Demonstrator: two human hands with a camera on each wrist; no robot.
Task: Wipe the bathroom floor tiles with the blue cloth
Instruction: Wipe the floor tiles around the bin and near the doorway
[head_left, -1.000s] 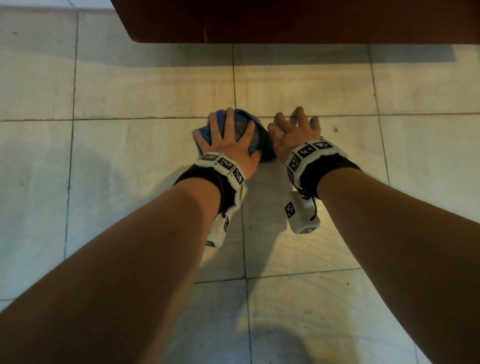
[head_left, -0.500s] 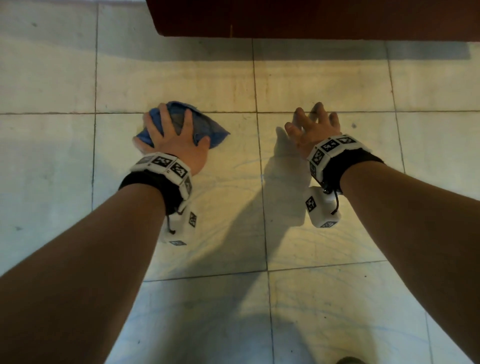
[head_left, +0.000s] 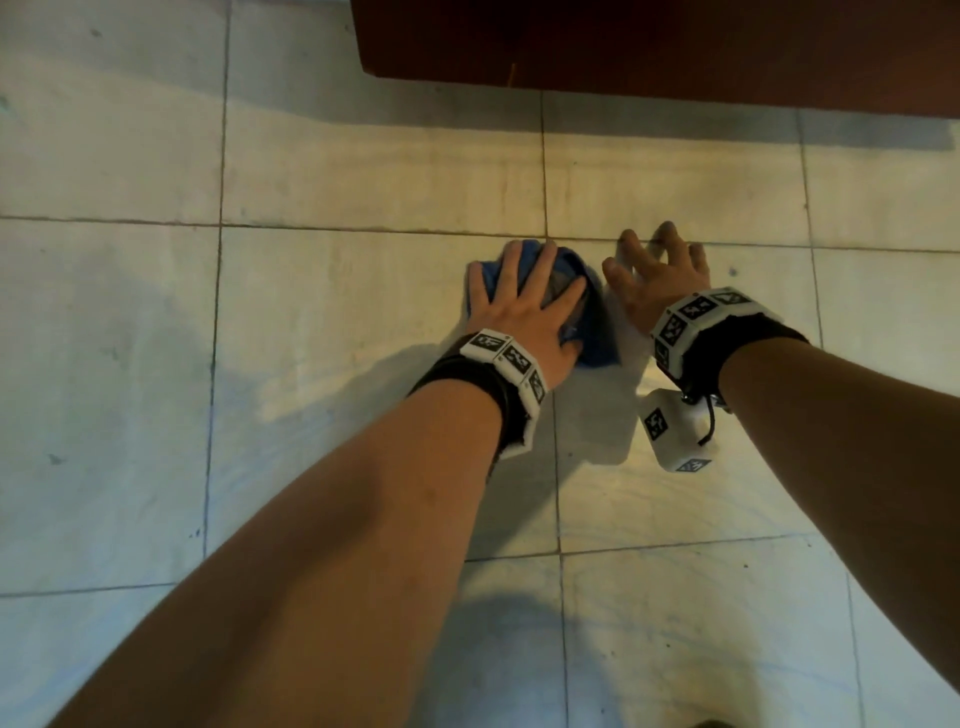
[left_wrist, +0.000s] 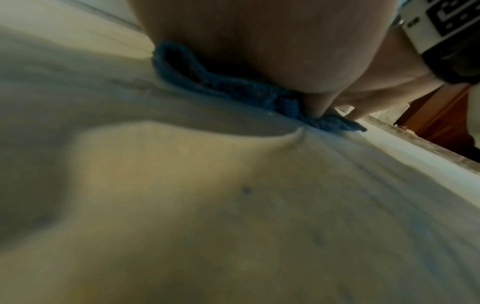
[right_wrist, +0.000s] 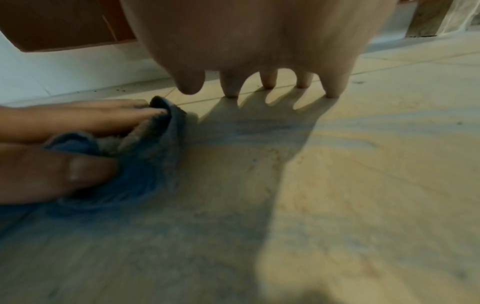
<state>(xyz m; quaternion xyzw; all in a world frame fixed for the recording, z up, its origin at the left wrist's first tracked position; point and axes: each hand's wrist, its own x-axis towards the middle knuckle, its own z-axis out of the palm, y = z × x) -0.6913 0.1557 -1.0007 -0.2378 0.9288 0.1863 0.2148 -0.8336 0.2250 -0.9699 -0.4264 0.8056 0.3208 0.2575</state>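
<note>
The crumpled blue cloth (head_left: 595, 332) lies on the pale floor tiles (head_left: 363, 312), pinned under my left hand (head_left: 524, 291), whose fingers are spread flat over it. In the left wrist view the cloth (left_wrist: 221, 86) bunches under the palm. My right hand (head_left: 654, 265) is just right of the cloth, holding nothing. In the right wrist view its spread fingertips (right_wrist: 231, 90) touch the tile, and the cloth (right_wrist: 145, 164) sits to their left under the left hand's fingers (right_wrist: 91, 119).
A dark brown wooden cabinet (head_left: 675, 41) overhangs the floor just beyond my hands. A white wall base (right_wrist: 52, 72) runs under it, and a wooden leg (right_wrist: 426, 20) stands far right. Tiled floor stretches left and toward me.
My left hand swept the cloth out to the left, then back right until it sits beside the right hand again. The right hand stayed planted on the tile.
</note>
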